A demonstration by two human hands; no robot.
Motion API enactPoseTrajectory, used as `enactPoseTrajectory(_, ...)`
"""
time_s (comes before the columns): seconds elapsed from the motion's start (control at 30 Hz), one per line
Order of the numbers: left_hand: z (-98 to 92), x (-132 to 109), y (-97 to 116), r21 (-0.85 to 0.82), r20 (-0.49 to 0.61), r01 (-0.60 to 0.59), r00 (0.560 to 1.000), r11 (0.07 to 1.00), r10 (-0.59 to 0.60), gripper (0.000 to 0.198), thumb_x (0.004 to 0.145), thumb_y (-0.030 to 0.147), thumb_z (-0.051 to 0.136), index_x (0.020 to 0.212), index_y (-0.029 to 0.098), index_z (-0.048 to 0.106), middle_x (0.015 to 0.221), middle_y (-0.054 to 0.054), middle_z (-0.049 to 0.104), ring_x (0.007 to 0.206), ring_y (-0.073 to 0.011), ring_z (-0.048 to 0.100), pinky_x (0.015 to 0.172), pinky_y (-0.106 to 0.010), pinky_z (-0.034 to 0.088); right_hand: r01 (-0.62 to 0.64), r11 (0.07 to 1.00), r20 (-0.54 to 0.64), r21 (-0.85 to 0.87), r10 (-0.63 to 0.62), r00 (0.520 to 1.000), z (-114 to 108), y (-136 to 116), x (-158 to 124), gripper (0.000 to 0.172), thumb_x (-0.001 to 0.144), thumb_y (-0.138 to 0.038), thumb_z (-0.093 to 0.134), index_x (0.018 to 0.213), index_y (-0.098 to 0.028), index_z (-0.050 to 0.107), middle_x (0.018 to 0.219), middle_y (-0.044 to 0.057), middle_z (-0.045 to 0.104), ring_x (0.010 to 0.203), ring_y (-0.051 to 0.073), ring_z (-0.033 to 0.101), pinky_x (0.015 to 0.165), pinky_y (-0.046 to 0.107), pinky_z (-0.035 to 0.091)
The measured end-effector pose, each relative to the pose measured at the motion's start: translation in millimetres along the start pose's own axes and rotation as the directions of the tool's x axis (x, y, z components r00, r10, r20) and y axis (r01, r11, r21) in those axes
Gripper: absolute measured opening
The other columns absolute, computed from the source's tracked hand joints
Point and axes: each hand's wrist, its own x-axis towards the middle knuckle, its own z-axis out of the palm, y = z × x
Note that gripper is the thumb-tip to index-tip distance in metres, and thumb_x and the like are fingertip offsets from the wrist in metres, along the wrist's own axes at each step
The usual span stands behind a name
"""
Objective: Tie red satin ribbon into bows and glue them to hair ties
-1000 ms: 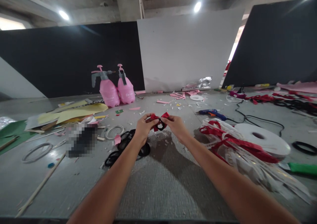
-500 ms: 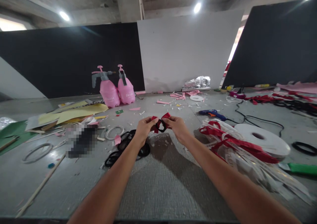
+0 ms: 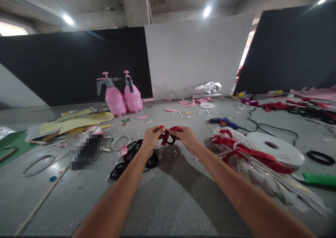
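Observation:
Both my hands are stretched out over the grey floor and pinch one small bow of red and black ribbon (image 3: 168,135). My left hand (image 3: 151,138) grips its left side with fingers closed. My right hand (image 3: 186,136) holds the right side, thumb and fingers pressed together on the red ribbon. A pile of black ribbon loops (image 3: 131,156) lies just below my left hand.
Two pink spray bottles (image 3: 123,97) stand at the back. A blue glue gun (image 3: 222,121) with a black cord, a white tape roll (image 3: 277,149) and tangled red and white ribbon (image 3: 244,152) lie right. Yellow and green paper sheets (image 3: 70,120), sticks and scraps lie left.
My hands have drawn a little closer together and slightly lower, folding the bow's red loops tighter. The view has tipped up a little.

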Motion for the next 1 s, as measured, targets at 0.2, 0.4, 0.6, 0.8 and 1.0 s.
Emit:
enactPoseTrajectory(0.2, 2.6, -2, 4, 0.055, -0.025, -0.015, 1.0, 0.998, 0.016, 0.025, 0.062, 0.037, 0.073, 0.074, 0.015, 0.068, 0.069, -0.002, 0.066, 0.06, -0.0114, 0.057, 0.06, -0.023, 0.043, 0.04, 0.997, 0.023, -0.069, -0.039, 0.999, -1, 0, -2, 0.032, 0.064, -0.045, 0.067, 0.067, -0.013, 0.064, 0.055, -0.004, 0.053, 0.053, 0.008, 0.042, 0.055, 0.022, 0.033)
enactPoseTrajectory(0.4, 5.7, -8, 11, 0.079, 0.065, -0.047, 0.997, 0.996, 0.042, 0.028, 0.065, 0.042, 0.07, 0.076, 0.016, 0.068, 0.073, -0.002, 0.067, 0.065, -0.0125, 0.058, 0.06, -0.022, 0.041, 0.002, 1.0, -0.046, 0.021, -0.001, 0.999, 0, 1, -3, 0.037, 0.06, -0.05, 0.069, 0.062, -0.014, 0.059, 0.055, -0.003, 0.053, 0.053, 0.008, 0.043, 0.054, 0.022, 0.035)
enactPoseTrajectory(0.6, 4.3, -10, 12, 0.151, 0.233, -0.146, 0.966, 0.978, 0.109, 0.031, 0.062, 0.036, 0.073, 0.085, 0.015, 0.067, 0.075, -0.002, 0.066, 0.063, -0.013, 0.057, 0.06, -0.023, 0.043, -0.045, 0.973, -0.074, 0.228, 0.063, 0.995, 3, -3, -6, 0.037, 0.055, -0.047, 0.074, 0.063, -0.013, 0.061, 0.056, -0.001, 0.057, 0.053, 0.009, 0.049, 0.058, 0.025, 0.039)
enactPoseTrajectory(0.8, 2.6, -6, 8, 0.218, 0.151, -0.206, 0.973, 0.954, 0.175, 0.025, 0.069, 0.039, 0.066, 0.074, 0.014, 0.067, 0.066, 0.0, 0.063, 0.063, -0.0116, 0.054, 0.063, -0.022, 0.041, 0.004, 0.994, -0.029, 0.108, -0.001, 1.0, -2, -1, -8, 0.036, 0.061, -0.043, 0.072, 0.078, -0.012, 0.067, 0.068, 0.002, 0.062, 0.06, 0.01, 0.051, 0.061, 0.024, 0.039)
enactPoseTrajectory(1.0, 1.2, -5, 6, 0.229, 0.153, -0.219, 0.97, 0.949, 0.187, 0.027, 0.069, 0.041, 0.066, 0.073, 0.014, 0.066, 0.064, 0.001, 0.06, 0.061, -0.0116, 0.052, 0.062, -0.022, 0.04, 0.1, 0.99, -0.043, -0.104, -0.105, 0.994, -5, 0, -6, 0.027, 0.069, -0.04, 0.064, 0.073, -0.013, 0.064, 0.061, -0.001, 0.056, 0.056, 0.009, 0.046, 0.058, 0.023, 0.036)
